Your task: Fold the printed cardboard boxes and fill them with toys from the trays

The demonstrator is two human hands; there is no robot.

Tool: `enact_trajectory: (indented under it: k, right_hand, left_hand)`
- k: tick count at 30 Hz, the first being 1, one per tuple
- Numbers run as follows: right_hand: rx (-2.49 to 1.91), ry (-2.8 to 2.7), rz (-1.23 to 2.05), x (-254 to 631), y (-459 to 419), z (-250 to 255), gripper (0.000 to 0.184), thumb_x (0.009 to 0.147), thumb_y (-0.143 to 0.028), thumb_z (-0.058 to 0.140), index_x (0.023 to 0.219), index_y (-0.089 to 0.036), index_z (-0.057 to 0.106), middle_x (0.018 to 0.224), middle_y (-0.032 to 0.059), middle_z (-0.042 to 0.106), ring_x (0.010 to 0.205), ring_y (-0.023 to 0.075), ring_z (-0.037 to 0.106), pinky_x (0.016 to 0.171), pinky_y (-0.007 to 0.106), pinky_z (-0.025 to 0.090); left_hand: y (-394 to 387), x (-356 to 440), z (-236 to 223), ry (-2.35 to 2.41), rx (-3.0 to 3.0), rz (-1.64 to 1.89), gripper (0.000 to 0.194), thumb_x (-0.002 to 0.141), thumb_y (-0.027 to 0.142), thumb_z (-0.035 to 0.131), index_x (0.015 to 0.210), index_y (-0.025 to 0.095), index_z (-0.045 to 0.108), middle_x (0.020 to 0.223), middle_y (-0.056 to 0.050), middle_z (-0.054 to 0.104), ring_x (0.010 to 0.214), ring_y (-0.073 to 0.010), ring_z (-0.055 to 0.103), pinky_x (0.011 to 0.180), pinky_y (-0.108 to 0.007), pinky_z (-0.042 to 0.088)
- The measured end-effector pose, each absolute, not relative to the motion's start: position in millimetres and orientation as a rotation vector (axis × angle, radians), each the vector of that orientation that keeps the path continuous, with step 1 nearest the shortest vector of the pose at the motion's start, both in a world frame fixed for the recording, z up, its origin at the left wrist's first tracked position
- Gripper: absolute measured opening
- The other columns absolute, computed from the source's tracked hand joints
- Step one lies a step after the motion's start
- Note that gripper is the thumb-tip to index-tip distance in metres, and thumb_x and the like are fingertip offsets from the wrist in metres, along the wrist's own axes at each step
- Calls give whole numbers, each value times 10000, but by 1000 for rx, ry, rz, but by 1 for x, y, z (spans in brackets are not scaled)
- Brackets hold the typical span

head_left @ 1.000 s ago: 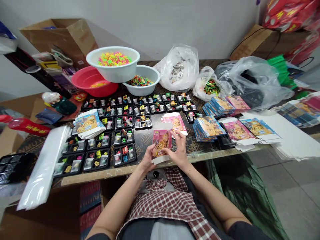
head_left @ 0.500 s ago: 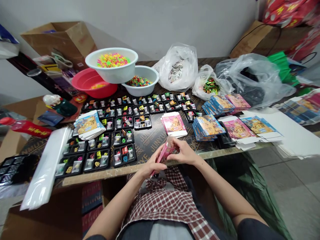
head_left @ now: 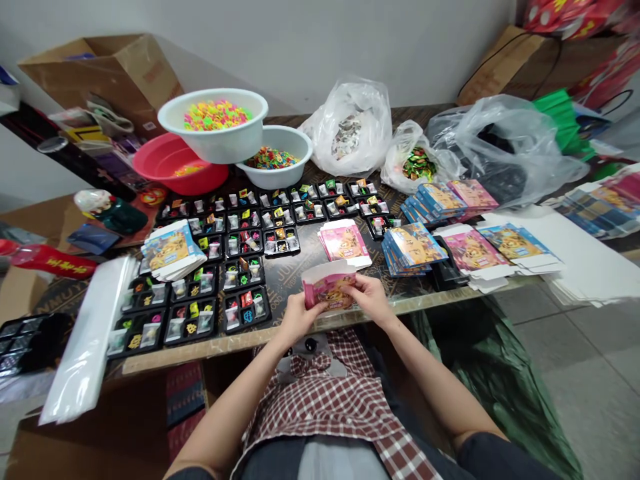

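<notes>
Both hands hold a small pink printed carton [head_left: 330,291] over the table's front edge. My left hand [head_left: 296,319] grips its left end with curled fingers. My right hand [head_left: 371,297] pinches its right end. The carton lies sideways with its white flaps up. Just beyond it lies a stack of flat pink cartons [head_left: 345,243]. Black compartment trays [head_left: 241,308] filled with small coloured pieces lie to the left of the hands.
White bowls [head_left: 215,127] and a red basin [head_left: 175,163] of coloured pieces stand at the back. Plastic bags [head_left: 350,130] sit behind the trays. Blue and pink flat cartons [head_left: 415,245] lie at the right, a clear sleeve stack [head_left: 85,347] at the left. The table's edge [head_left: 200,347] runs below the hands.
The carton went from upright with its face toward me, to edge-on, to lying sideways between both hands. The hands stayed at the table's front edge.
</notes>
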State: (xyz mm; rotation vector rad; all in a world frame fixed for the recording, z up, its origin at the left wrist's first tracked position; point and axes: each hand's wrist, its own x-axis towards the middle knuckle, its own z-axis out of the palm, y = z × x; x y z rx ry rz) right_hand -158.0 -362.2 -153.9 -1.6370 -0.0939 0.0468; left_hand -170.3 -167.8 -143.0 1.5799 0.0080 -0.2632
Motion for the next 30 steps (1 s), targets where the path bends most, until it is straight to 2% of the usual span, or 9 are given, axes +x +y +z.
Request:
enact_trajectory:
  k: [3, 6, 10, 12, 15, 19, 23, 25, 30]
  right_hand:
    - [-1700, -8, -109, -164, -355, -164, 260, 745, -453, 738, 802, -200, 760, 772, 35, 751, 707, 229, 673, 710, 362, 543]
    - [-1580, 21, -132, -169, -343, -169, 327, 713, -508, 762, 849, -211, 750, 836, 43, 755, 786, 235, 682, 767, 363, 551]
    - [-1258, 129, -91, -166, -333, -161, 406, 774, -601, 652, 836, -207, 730, 855, 53, 751, 895, 250, 685, 831, 381, 549]
    - [-1216, 168, -44, -163, -331, -154, 292, 731, -497, 687, 749, -207, 719, 776, 33, 742, 853, 246, 684, 811, 374, 547]
    - [-1218, 188, -48, -159, -328, -146, 112, 640, -289, 676, 715, -218, 720, 760, 11, 747, 815, 228, 681, 809, 361, 536]
    - [-1142, 184, -255, -158, -319, -146, 91, 643, -216, 629, 696, -220, 703, 829, 24, 763, 830, 221, 692, 857, 384, 520]
    - [-1226, 103, -451, -162, -315, -151, 147, 775, -344, 633, 724, -220, 695, 898, 49, 763, 881, 233, 696, 888, 404, 516]
    - [-1399, 53, -468, -165, -320, -151, 149, 809, -367, 659, 770, -229, 701, 907, 50, 758, 877, 231, 694, 879, 397, 525]
    - [-1640, -15, -387, -169, -333, -145, 142, 831, -372, 684, 891, -246, 715, 889, 50, 753, 818, 218, 696, 801, 370, 563]
  left_hand:
    - [-179, -166, -144, 164, 1310, -135, 431, 639, 551, 775, 795, 152, 727, 673, -10, 674, 603, -146, 568, 612, -261, 479]
    - [-188, -164, -144, 250, 1089, -112, 452, 675, 593, 727, 777, 153, 731, 712, -33, 701, 690, -175, 617, 667, -279, 504]
    - [-188, -159, -141, 241, 1070, -149, 258, 599, 384, 753, 702, 150, 723, 712, -10, 700, 679, -156, 600, 647, -256, 487]
    - [-184, -157, -138, 229, 1111, -155, 184, 570, 290, 692, 691, 154, 716, 702, 0, 690, 672, -147, 591, 624, -241, 469]
    - [-184, -155, -133, 212, 1181, -120, 218, 537, 190, 602, 729, 174, 704, 725, 5, 695, 695, -147, 607, 617, -230, 459]
    - [-196, -160, -133, 164, 1183, 120, 132, 592, 174, 575, 665, 204, 680, 716, -5, 719, 739, -174, 662, 827, -328, 520]
    - [-199, -166, -137, 54, 1263, 253, 87, 694, 276, 670, 644, 209, 694, 751, -26, 756, 779, -204, 700, 1057, -460, 443]
    - [-193, -168, -136, 18, 1350, 198, 121, 718, 319, 722, 691, 201, 712, 811, -44, 770, 827, -214, 709, 1038, -455, 466]
    - [-175, -168, -128, 7, 1465, 17, 252, 742, 372, 756, 902, 183, 710, 947, -91, 774, 897, -227, 723, 842, -364, 564]
